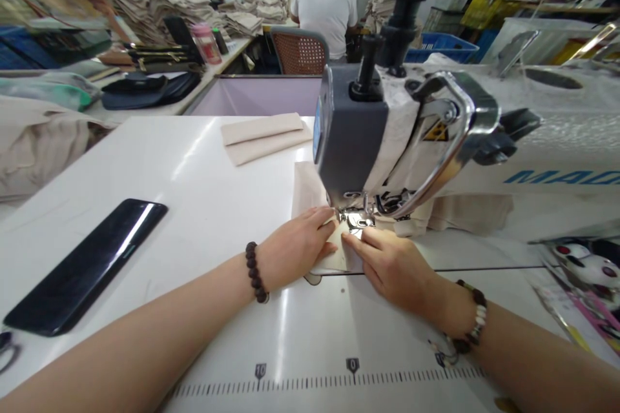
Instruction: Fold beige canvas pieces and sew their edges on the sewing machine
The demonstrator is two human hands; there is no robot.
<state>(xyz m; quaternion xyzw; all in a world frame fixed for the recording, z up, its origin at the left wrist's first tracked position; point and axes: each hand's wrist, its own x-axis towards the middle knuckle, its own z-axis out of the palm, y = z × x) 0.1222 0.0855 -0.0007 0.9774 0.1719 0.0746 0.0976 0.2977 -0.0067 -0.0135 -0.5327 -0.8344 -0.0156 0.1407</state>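
Observation:
A piece of beige fabric (308,192) runs under the presser foot (354,219) of an industrial sewing machine (349,129). My left hand (295,248), with a dark bead bracelet, presses and pinches the fabric just left of the foot. My right hand (392,268), with a mixed bead bracelet, lies on the fabric in front of the foot, its fingertips almost touching those of my left hand. More of the beige cloth (469,213) trails out behind the needle area on the right. The needle itself is mostly hidden by the machine's chrome guard.
A black smartphone (84,268) lies on the white sewing table (194,174) left of my hands. Folded beige strips (264,139) lie at the table's far side. A ruler scale (329,384) is printed along the near edge. A seated co-worker (324,13) and stacked fabric (159,10) are beyond.

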